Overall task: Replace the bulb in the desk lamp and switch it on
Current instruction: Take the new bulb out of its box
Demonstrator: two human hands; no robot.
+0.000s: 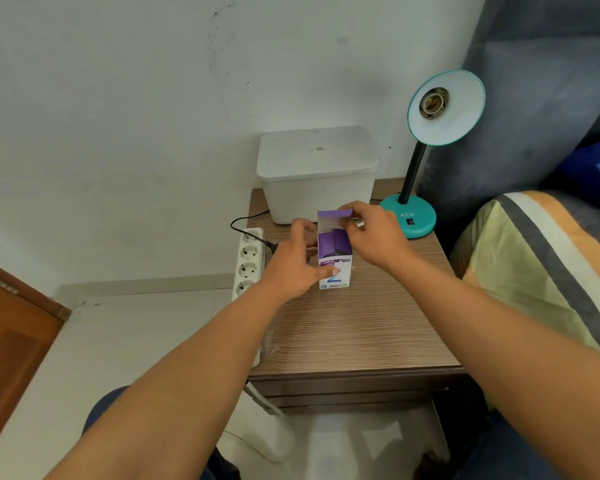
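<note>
A scuffed white wall (pixel 118 98) backs the wood-grain bench (pixel 361 327); a grey upholstered headboard (pixel 541 98) rises right, pale tiled floor (pixel 136 341) left.

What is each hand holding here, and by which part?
The left hand grips the bulb box by its lower body, thumb on the front. The right hand pinches the open top flap. No bulb is visible.

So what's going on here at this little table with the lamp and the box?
A person is opening a small purple and white bulb box that stands on the wooden bedside table. The left hand steadies the box from the side while the right hand pulls at its top flap. The teal desk lamp stands at the back right, its shade turned towards the camera with the socket empty. No bulb is out of the box yet.
</note>
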